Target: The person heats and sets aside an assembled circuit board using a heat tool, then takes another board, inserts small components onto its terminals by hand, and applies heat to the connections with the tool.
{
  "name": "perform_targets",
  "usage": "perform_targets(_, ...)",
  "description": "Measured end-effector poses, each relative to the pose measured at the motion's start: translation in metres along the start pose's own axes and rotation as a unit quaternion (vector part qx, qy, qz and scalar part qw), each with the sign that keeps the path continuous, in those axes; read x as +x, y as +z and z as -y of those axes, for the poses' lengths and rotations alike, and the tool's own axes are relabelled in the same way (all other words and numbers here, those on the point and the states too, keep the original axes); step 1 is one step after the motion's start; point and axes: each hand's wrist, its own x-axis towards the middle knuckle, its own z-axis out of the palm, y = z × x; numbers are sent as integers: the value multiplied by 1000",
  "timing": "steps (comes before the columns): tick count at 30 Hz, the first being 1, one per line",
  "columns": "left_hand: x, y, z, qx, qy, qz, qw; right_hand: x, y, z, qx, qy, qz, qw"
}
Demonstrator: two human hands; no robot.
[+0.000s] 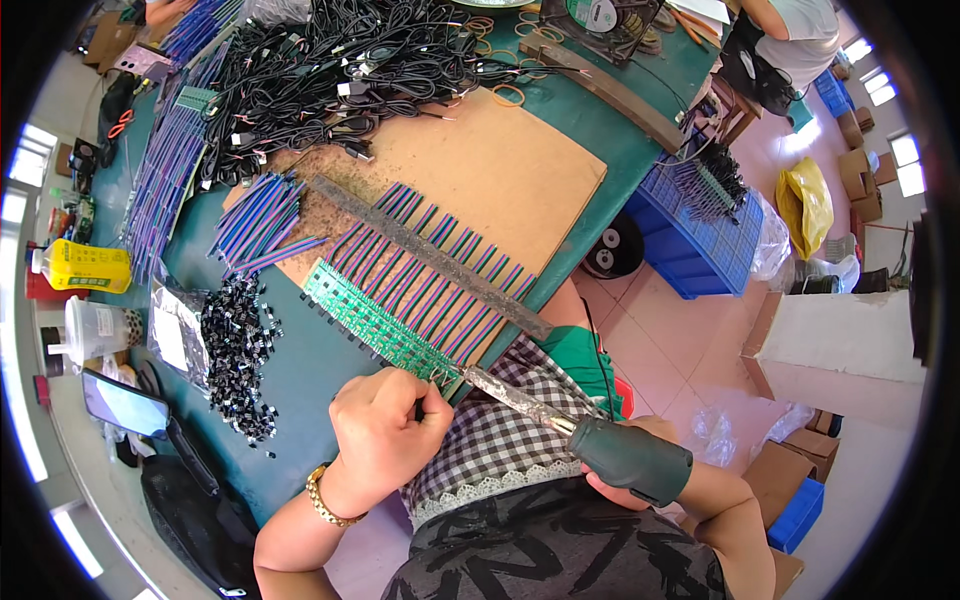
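Observation:
My right hand (612,490) is wrapped round the dark green handle of a soldering iron (520,400), which hides part of it. The iron's worn metal barrel points up and left, its tip by the near end of a row of green circuit boards (375,318). My left hand (390,425) is closed beside that same end, fingers curled in; what they hold is hidden, though something thin and silvery shows by the fingertips. Striped multicolour wires (440,265) run from the boards, under a dark metal bar (430,255) lying across them on a brown board (530,165).
A heap of black cables (330,80) covers the far table. Left are bundled wires (262,215), small black connectors (240,350), a yellow bottle (85,267) and a phone (125,403). A fan (600,25) stands far right; a blue crate (690,230) sits beyond the table's right edge. Another person (800,40) is beyond.

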Motion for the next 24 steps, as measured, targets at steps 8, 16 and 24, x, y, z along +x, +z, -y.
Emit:
perform_targets(8, 0, 0, 0, -9, -1, -6, 1000, -7, 19, -17, 33, -64, -73, 995)
perform_targets(16, 1, 2, -1, -7, -3, -11, 1000, -5, 18, -15, 0, -74, -89, 993)
perform_targets(24, -1, 2, 1, -7, -3, -9, 1000, 5, -2, 9, 102, 113, -17, 988)
